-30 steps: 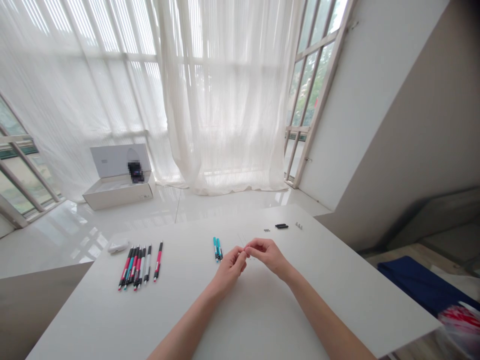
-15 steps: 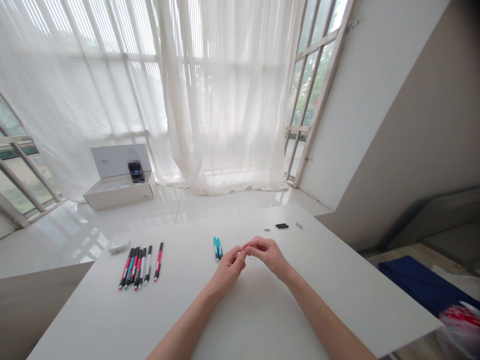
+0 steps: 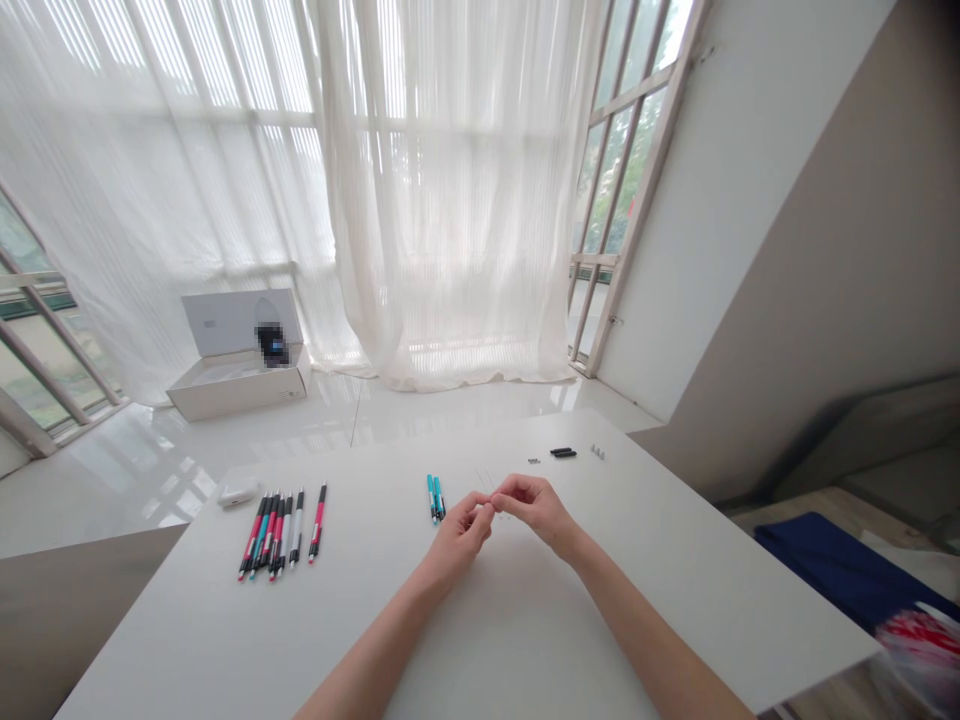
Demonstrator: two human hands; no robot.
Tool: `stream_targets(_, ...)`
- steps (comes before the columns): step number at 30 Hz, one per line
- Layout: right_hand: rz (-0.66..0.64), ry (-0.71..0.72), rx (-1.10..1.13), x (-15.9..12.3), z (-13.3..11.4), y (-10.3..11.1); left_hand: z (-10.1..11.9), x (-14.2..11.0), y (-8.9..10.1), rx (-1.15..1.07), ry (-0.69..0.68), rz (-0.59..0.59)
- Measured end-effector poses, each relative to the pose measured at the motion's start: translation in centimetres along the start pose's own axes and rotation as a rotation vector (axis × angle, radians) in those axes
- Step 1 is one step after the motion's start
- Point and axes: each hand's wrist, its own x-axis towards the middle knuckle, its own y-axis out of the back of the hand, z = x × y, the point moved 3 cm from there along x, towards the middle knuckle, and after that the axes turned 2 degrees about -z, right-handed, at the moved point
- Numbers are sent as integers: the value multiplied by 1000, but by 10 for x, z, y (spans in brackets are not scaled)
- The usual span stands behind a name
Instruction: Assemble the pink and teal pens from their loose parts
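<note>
Fingers: the left fingers (image 3: 475, 511) and right fingers (image 3: 511, 489) are curled into tight pinches, tips meeting, and appear to grip a thin clear tube (image 3: 487, 478). It is too faint to make out fully.
Room: white sheer curtains (image 3: 450, 200) cover tall windows, and a pale window frame (image 3: 637, 170) stands at the right, above a glossy white tile floor (image 3: 150, 480).
Floor items: an open white box (image 3: 232, 395) sits by the curtains, holding a pixelated object (image 3: 271, 345). A blue cloth (image 3: 832, 560) and a red-and-white bag (image 3: 919, 650) lie low at the right.
Table: a white table (image 3: 570, 620) spreads under both forearms.
Hands: the left hand (image 3: 456, 542) and right hand (image 3: 538, 505) meet above the table's middle, working together at fingertip level.
Tube: it crosses between the fingertips, just right of two teal pens (image 3: 435, 498).
Pens: a row of red, black and white pens (image 3: 270, 530) lies well left of the hands.
Small parts: short black pieces (image 3: 562, 452), a tiny dark piece (image 3: 533, 461) and small metal bits (image 3: 597, 452) sit near the far edge.
</note>
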Motion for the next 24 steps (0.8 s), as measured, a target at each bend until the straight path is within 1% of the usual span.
stream_targets(4,-32,10,-44,-1,-3,1,-1,0,0,22,9,20)
stream_targets(6,-13,25,-106,1,-2,7,-3,0,0,20,10,30)
stream_targets(7,23,35,-149,2,-1,12,-4,1,0,13,10,36)
stream_targets(9,168,59,-284,5,2,27,-5,1,1,-10,13,53)
stream_targets(11,345,76,-494,5,7,44,-6,1,2,-31,19,67)
stream_targets(12,409,74,-614,5,10,51,-6,1,2,-39,22,70)
stream_targets(13,440,63,-727,4,13,56,-7,2,3,-45,23,70)
stream_targets(14,439,43,-823,3,17,59,-7,2,3,-49,23,69)
stream_targets(15,410,17,-893,3,20,61,-7,2,3,-51,21,68)
stream_targets(17,319,-33,-970,1,26,62,-7,2,3,-51,18,68)
stream_targets(20,220,-73,-990,0,29,59,-7,2,3,-40,20,69)
stream_targets(22,194,-85,-982,0,28,59,-8,2,3,-34,24,70)
stream_targets(24,195,-83,-970,0,27,59,-8,2,3,-33,25,70)
